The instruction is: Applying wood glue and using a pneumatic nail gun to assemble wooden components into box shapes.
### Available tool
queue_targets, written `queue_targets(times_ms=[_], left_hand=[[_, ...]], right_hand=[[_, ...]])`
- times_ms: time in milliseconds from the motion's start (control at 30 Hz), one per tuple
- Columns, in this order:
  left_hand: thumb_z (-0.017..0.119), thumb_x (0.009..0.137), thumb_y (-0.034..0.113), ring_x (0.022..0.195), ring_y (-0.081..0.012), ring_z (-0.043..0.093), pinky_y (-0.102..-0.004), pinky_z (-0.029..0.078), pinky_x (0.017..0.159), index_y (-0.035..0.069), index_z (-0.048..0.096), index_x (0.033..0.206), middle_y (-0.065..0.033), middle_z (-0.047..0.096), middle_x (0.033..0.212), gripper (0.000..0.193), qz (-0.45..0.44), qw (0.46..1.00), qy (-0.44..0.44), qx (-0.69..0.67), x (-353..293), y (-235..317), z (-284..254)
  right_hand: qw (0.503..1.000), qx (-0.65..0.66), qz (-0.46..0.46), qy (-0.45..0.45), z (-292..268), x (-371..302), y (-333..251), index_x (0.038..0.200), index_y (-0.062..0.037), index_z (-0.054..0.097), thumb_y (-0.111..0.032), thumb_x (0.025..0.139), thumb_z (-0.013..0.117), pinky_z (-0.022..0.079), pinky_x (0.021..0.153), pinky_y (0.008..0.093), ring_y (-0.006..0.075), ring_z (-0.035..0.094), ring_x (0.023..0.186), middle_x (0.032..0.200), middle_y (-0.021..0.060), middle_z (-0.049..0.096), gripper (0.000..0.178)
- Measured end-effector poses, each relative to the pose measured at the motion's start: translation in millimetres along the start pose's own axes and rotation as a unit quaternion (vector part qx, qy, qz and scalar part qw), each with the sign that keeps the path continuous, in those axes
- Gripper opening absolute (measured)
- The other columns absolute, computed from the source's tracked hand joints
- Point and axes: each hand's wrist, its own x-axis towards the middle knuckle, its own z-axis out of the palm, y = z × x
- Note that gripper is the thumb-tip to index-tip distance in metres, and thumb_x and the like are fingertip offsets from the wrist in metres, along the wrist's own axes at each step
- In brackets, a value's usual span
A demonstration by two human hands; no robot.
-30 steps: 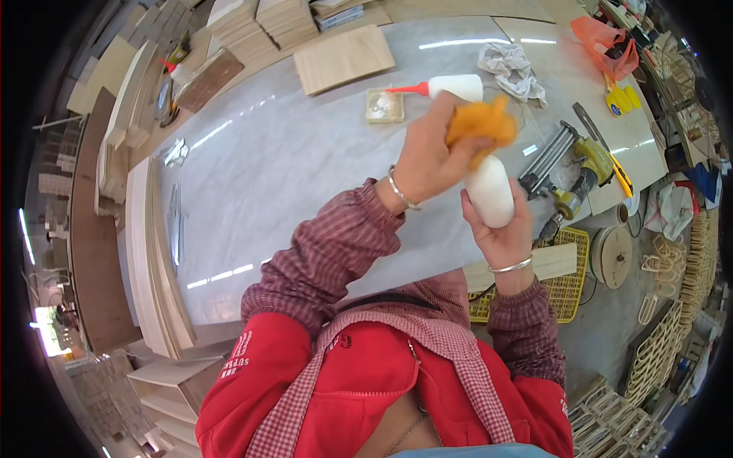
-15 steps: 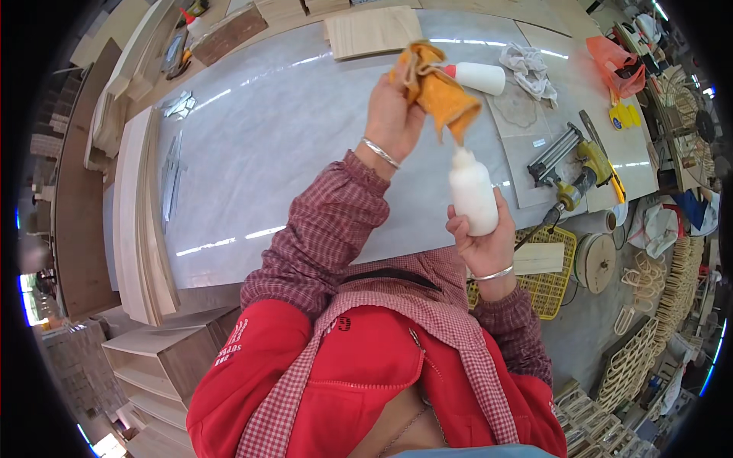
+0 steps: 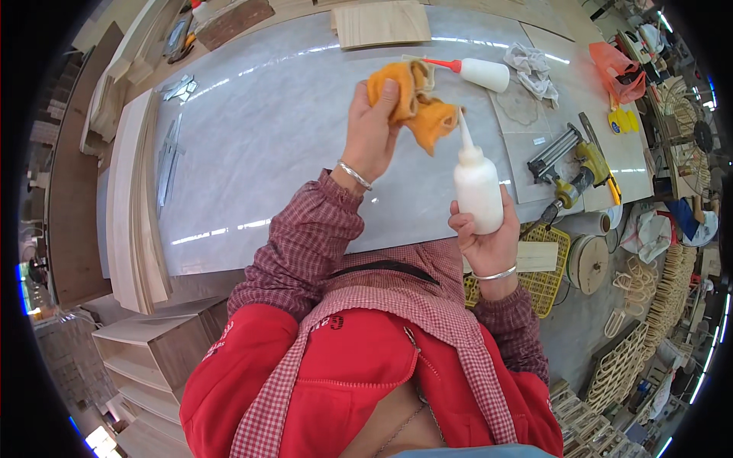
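Observation:
My left hand (image 3: 372, 126) is closed round a crumpled orange cloth (image 3: 427, 122), held above the grey tabletop (image 3: 259, 145). A loose corner of that cloth hangs beside the tip of a white squeeze bottle (image 3: 479, 187); whether they touch I cannot tell. Upright, with its long thin nozzle pointing away from me, the bottle rests in my right hand (image 3: 491, 233), whose fingers wrap its lower part near the table's front edge. Beyond the cloth lies a second white bottle (image 3: 485, 75) on its side, its red nozzle pointing left.
A yellow-green nail gun (image 3: 584, 164) lies at the right, near a crumpled white rag (image 3: 530, 69) and a red plastic bag (image 3: 617, 70). Thin wooden boards (image 3: 131, 206) are stacked along the left edge, with more boards (image 3: 382, 24) at the back. A yellow basket (image 3: 550, 282) stands below the table.
My left hand has drawn the cloth left, off the bottle's nozzle, which now shows in full. The right hand still holds the bottle in nearly the same place.

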Motion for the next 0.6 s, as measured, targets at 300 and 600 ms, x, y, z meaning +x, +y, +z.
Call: queue_targets(times_ms=[300,600], left_hand=[[0.062,0.082,0.009,0.082,-0.0135,0.055,-0.0243,0.049,0.072,0.002,0.041,0.112,-0.0075,0.054,0.098,0.037,0.014,0.971,-0.149,0.187,-27.8,6.9,31.9],[0.059,0.084,0.011,0.067,-0.0098,0.051,-0.0210,0.044,0.060,0.001,0.053,0.100,-0.0043,0.057,0.080,0.020,0.096,0.935,-0.125,0.316,-33.7,-3.4,23.6]], right_hand=[[0.988,-0.122,-0.079,0.046,10.0,-0.3,1.3,0.118,0.0004,0.047,-0.038,0.086,0.053,0.051,0.049,0.0233,0.0222,0.055,0.068,0.094,0.0203,0.057,0.050],[0.995,-0.080,0.005,-0.051,-28.8,8.1,-2.7,0.118,-0.0014,0.047,-0.037,0.088,0.050,0.055,0.055,0.0318,0.0246,0.059,0.080,0.093,0.0172,0.059,0.046]])
